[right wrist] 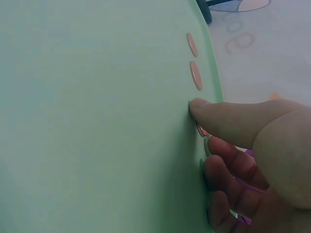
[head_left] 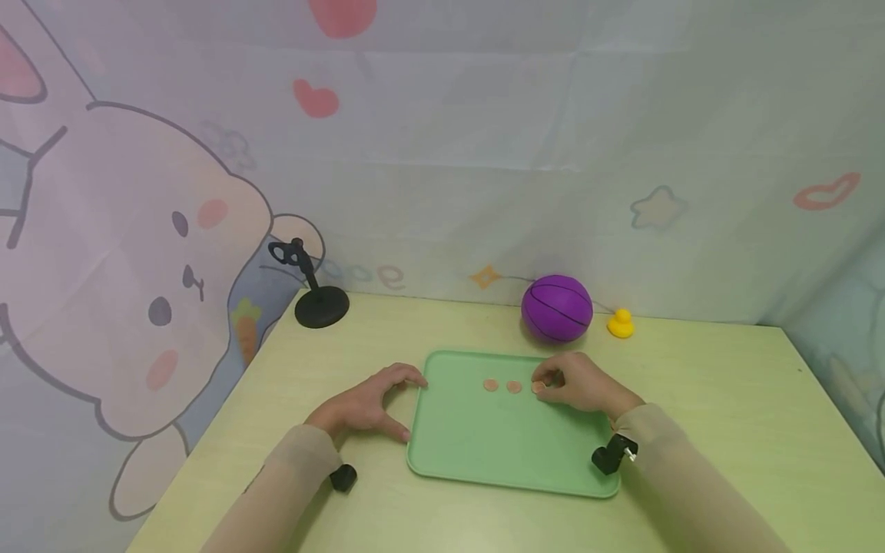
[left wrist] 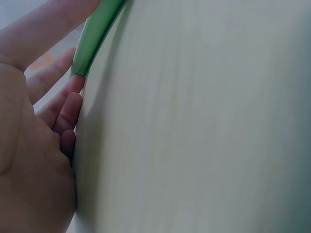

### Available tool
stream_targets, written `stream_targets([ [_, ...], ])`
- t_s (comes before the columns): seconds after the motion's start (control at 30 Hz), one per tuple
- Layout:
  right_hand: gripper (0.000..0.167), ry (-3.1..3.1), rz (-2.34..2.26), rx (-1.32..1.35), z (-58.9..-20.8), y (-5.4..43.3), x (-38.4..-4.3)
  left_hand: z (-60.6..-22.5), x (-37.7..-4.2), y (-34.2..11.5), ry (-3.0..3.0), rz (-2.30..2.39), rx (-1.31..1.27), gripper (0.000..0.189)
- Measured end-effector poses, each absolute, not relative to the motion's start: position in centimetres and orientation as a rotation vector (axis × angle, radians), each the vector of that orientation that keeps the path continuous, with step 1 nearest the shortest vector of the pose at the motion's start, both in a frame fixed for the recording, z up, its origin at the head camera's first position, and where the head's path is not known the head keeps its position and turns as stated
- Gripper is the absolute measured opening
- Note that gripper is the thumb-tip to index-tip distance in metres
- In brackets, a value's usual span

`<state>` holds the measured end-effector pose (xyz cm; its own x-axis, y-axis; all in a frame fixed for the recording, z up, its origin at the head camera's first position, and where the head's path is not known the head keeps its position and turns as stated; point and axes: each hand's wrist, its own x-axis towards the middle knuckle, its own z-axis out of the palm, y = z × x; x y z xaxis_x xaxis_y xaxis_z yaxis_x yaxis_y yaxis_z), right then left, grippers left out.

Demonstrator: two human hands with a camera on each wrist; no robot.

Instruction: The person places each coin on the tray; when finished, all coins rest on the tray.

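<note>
A green tray (head_left: 484,445) lies on the table, with a row of small copper-coloured coins near its far edge. The left coin (head_left: 490,385) and the middle coin (head_left: 514,387) lie flat and apart. At the right end of the row, my right hand (head_left: 581,382) pinches a third coin (head_left: 538,388) between thumb and fingers, down at the tray's surface. That coin (right wrist: 202,130) is partly hidden by the thumb in the right wrist view. My left hand (head_left: 362,403) rests at the tray's left edge, thumb and fingers spread apart, fingertips touching the rim (left wrist: 95,41).
Behind the tray sit a purple ball (head_left: 557,309) and a yellow rubber duck (head_left: 621,324). A black stand with a round base (head_left: 322,306) is at the table's back left corner. A printed cloth (head_left: 449,153) hangs behind the table (head_left: 705,430).
</note>
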<state>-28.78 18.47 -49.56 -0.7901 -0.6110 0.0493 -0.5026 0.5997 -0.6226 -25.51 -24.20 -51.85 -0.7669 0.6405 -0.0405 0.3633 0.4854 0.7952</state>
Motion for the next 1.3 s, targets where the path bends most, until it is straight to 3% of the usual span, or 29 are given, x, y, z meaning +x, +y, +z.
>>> stream_targets([
  [0.73, 0.007, 2.709, -0.921, -0.950, -49.7, 18.1, -29.0, -51.7, -25.6, -24.4, 2.409, 1.169, 0.889, 0.082],
  [1.0, 0.023, 2.699, -0.957, -0.835, -49.3, 19.0, -28.8, -51.5, -25.4, -24.1, 2.396, 1.193, 0.881, 0.082],
  [1.3, 0.025, 2.712, -0.986, -0.759, -48.9, 21.8, -28.4, -51.8, -25.5, -24.2, 2.400, 1.187, 0.886, 0.081],
])
